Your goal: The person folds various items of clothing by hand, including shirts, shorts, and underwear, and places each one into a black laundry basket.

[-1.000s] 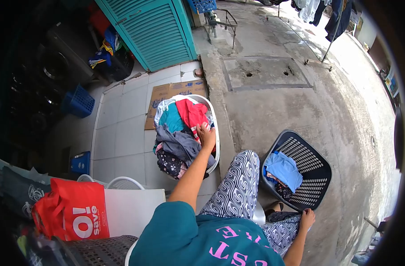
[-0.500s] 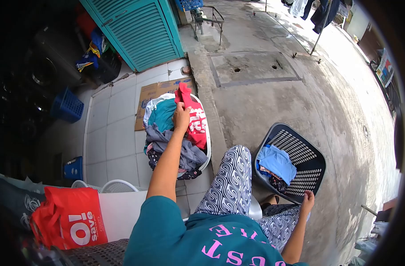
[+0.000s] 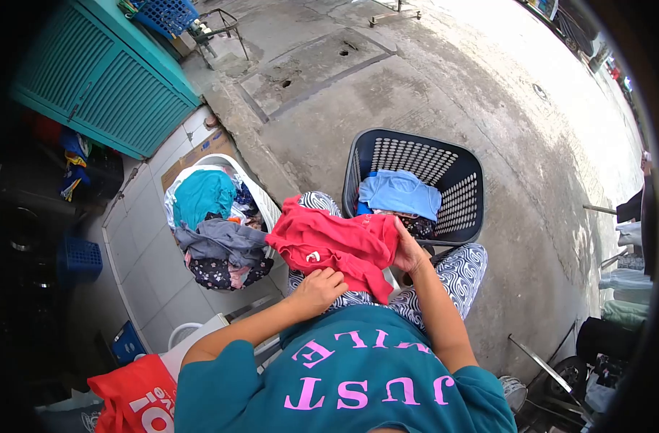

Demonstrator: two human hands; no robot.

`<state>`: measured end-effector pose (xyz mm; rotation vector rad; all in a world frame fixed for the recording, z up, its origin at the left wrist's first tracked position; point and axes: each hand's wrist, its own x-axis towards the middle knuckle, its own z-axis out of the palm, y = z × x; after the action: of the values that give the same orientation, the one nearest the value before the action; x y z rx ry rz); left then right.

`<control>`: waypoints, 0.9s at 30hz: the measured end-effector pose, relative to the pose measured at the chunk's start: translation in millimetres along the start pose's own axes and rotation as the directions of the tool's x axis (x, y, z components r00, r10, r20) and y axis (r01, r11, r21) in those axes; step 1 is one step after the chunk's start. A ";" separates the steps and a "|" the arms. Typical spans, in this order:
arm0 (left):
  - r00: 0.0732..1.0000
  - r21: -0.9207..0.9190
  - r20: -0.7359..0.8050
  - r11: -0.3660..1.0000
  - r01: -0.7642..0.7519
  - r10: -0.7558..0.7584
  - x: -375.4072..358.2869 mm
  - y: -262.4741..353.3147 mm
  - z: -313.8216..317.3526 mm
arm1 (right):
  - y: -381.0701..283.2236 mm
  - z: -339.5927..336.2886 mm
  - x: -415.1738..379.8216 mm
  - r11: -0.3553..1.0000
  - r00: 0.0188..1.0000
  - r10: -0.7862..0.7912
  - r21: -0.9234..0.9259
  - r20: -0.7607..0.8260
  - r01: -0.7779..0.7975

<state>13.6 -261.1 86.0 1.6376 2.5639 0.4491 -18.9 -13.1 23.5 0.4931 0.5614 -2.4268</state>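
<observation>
Concrete ground [image 3: 510, 195] adjoins a tiled floor [image 3: 156, 289] near teal louvred panels [image 3: 124, 94]. The red garment [image 3: 337, 242] is spread over the lap [image 3: 456, 274], near the white basket [image 3: 263, 198] and dark basket [image 3: 461, 191]. Right hand [image 3: 410, 251]: grip pinches the garment's edge. Left hand [image 3: 319, 292]: fingers curled against it; pinch cannot be determined. Earlier, the garment was at the white basket.

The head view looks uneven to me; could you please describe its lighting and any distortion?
In the head view, glare washes out the concrete ground at upper right; at the head view's far left, the blue basket sits in deep shadow; central in the head view, the red garment is clearly lit; wide-angle curving and black corners mark the head view's edges.
</observation>
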 end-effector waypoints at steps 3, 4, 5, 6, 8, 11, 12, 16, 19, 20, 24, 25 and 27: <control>0.978 -0.453 0.167 0.871 0.188 -0.124 -0.2 4.7 -16.4 | 12.3 -28.2 1.5 0.985 0.992 -0.069 -0.162 -0.107 0.051; 0.977 -0.454 0.174 0.870 0.190 -0.122 1.4 1.8 -21.5 | 11.8 -31.6 -1.6 0.987 0.992 -0.068 -0.155 -0.109 0.050; 0.982 -0.379 -0.021 0.910 0.166 -0.188 6.0 -4.4 -27.1 | 9.0 -34.7 -5.0 0.984 0.985 -0.088 -0.167 -0.148 0.062; 0.948 -0.296 -0.222 0.942 0.157 -0.228 11.5 -12.8 -32.5 | 6.0 -32.6 -7.9 0.981 0.976 -0.109 -0.181 -0.187 0.075; 0.875 -0.210 -0.314 0.925 0.316 -0.370 16.6 -37.5 -41.3 | 6.1 -34.1 -7.5 0.976 0.961 -0.138 -0.197 -0.239 0.091; 0.863 -0.205 -0.179 0.876 0.438 -0.473 11.9 -68.1 -46.5 | 8.7 -39.7 -0.1 0.976 0.952 -0.191 -0.148 -0.240 0.158; 0.862 -0.206 -0.180 0.875 0.438 -0.474 11.6 -65.0 -49.3 | 9.3 -36.9 1.6 0.976 0.941 -0.218 -0.085 -0.258 0.203; 0.900 -0.065 0.077 0.899 0.434 -0.429 -5.5 -42.9 -51.5 | -1.5 -26.6 5.1 0.909 0.845 -0.400 -0.034 -0.354 0.416; 0.924 -0.411 0.334 0.854 0.320 -0.186 -12.4 -16.0 -62.5 | -26.0 -20.6 2.6 0.832 0.791 -0.536 -0.028 -0.295 0.554; 0.916 -0.495 0.393 0.821 0.285 -0.081 -9.8 -0.7 -69.9 | -34.4 -20.5 2.3 0.822 0.782 -0.557 -0.047 -0.280 0.568; 0.827 -0.718 0.531 0.419 0.556 -0.186 -16.9 -10.1 -59.4 | -39.8 -11.7 -6.6 0.946 0.903 -0.313 -0.178 -0.294 0.270; 0.869 -0.723 0.365 0.487 0.490 -0.333 -14.5 -18.5 -60.6 | -34.7 -16.8 -7.6 0.945 0.930 -0.195 -0.312 -0.313 0.094; 0.806 -0.704 -0.007 0.575 0.417 -0.592 -10.7 -38.8 -52.8 | -10.5 -32.1 -5.1 0.908 0.931 -0.021 -0.398 -0.364 -0.135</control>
<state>-26.9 -296.9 124.6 0.5679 2.3882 1.3811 -14.7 12.9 1.7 0.7602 1.1755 -2.0780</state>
